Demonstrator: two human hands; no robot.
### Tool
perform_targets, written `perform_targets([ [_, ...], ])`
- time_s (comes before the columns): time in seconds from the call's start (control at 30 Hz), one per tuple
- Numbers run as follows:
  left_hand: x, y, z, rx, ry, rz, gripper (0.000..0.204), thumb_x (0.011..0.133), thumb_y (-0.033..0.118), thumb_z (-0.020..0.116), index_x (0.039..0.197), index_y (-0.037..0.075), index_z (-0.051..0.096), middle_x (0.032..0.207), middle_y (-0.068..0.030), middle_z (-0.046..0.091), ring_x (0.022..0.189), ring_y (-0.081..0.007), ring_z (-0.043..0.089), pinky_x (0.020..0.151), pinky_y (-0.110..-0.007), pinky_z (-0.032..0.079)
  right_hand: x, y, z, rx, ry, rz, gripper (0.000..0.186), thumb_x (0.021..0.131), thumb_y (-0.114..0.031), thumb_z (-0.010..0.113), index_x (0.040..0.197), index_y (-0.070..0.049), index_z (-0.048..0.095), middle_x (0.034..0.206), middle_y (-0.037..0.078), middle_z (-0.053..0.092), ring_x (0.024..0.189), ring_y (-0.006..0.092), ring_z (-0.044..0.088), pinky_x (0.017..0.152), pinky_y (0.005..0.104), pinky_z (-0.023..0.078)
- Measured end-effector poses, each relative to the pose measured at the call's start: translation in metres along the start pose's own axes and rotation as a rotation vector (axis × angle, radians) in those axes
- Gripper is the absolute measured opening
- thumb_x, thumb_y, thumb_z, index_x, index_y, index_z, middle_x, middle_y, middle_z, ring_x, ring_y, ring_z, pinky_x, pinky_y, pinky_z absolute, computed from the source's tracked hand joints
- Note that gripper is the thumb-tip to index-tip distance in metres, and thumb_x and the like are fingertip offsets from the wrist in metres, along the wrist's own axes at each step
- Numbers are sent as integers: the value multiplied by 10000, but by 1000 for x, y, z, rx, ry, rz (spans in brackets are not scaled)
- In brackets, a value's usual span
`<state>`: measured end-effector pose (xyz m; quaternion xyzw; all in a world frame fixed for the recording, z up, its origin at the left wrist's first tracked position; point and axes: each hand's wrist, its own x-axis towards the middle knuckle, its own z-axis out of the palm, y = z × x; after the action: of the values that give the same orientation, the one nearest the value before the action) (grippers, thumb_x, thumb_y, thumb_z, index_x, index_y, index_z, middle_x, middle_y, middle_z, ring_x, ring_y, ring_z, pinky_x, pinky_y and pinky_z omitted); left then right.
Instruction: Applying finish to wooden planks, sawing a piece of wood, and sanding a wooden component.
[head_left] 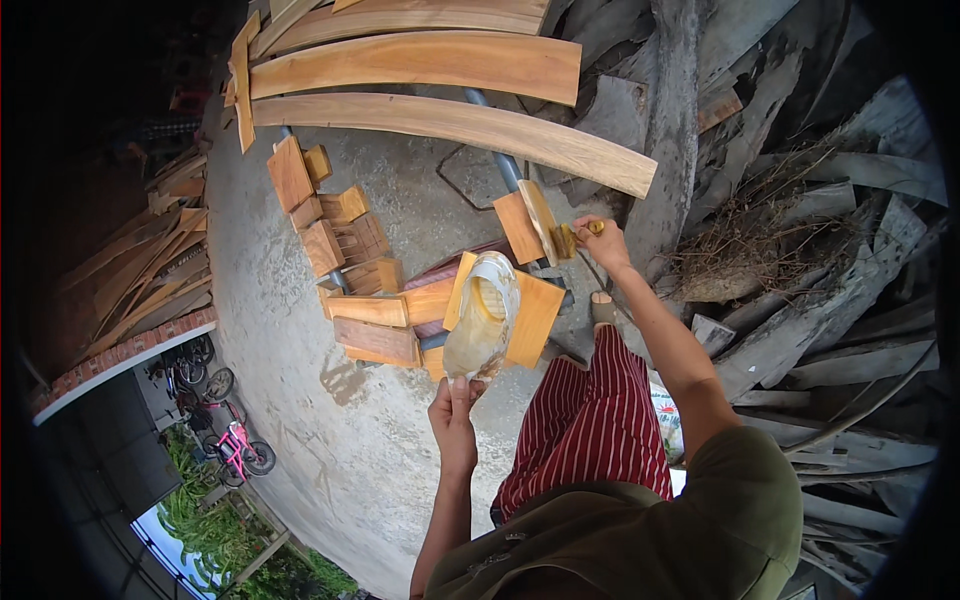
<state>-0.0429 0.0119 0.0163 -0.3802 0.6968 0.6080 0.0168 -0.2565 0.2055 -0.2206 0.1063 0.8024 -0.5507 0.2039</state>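
Boards (420, 65) beyond container (468, 350), blocks (321, 247) at its left, bark slabs (672, 110) right

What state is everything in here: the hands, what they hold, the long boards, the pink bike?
Left hand: closed on the container.
Container: open-topped, rim smeared white.
Right hand: closed around the brush.
Brush: held at a wood piece; contact unclear.
Long boards: laid side by side across a grey pipe.
Pink bicycle: no rider.

Red emblem (665, 408) on white bag (672, 446); lettering (667, 423) too small to read.
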Motion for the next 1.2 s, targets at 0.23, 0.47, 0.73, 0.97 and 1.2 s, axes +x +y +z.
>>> perform_targets([
  [0.23,15,-28,-31,50,32,73,338,1016,291,542,826,14,580,760,5,568,718,-67,464,693,-254,415,-90,-124,-33,402,-97,-165,213,905,-127,624,1094,-55,692,1008,137,718,901,272,693,787,343,516],
  [0.47,29,-15,-55,225,-29,296,311,982,249,591,842,-27,559,736,-44,501,670,-128,437,616,-291,379,-168,-215,-24,-36,-655,-761,202,851,-26,649,1048,-32,699,1022,125,694,975,300,657,878,365,507],
  [0.73,19,-13,-71,490,-283,597,253,918,187,634,894,-52,556,853,-195,547,783,-393,569,702,-426,450,-191,-216,56,-892,-867,-883,293,752,23,624,1032,-36,685,1159,125,664,987,339,663,869,400,539],
  [0.97,47,-32,-78,435,-98,383,252,955,197,598,917,-51,578,786,-170,548,663,-301,540,631,-377,431,-148,-196,-22,-73,-465,-446,181,898,-71,617,1060,-28,686,873,102,697,852,182,670,773,347,524],
  [1.2,74,-28,-81,227,78,159,282,992,220,568,866,-32,556,732,-52,498,655,-99,420,579,-287,363,-4,-108,-70,-684,332,-307,221,863,-169,609,978,8,676,939,198,688,837,342,694,759,427,540],
])
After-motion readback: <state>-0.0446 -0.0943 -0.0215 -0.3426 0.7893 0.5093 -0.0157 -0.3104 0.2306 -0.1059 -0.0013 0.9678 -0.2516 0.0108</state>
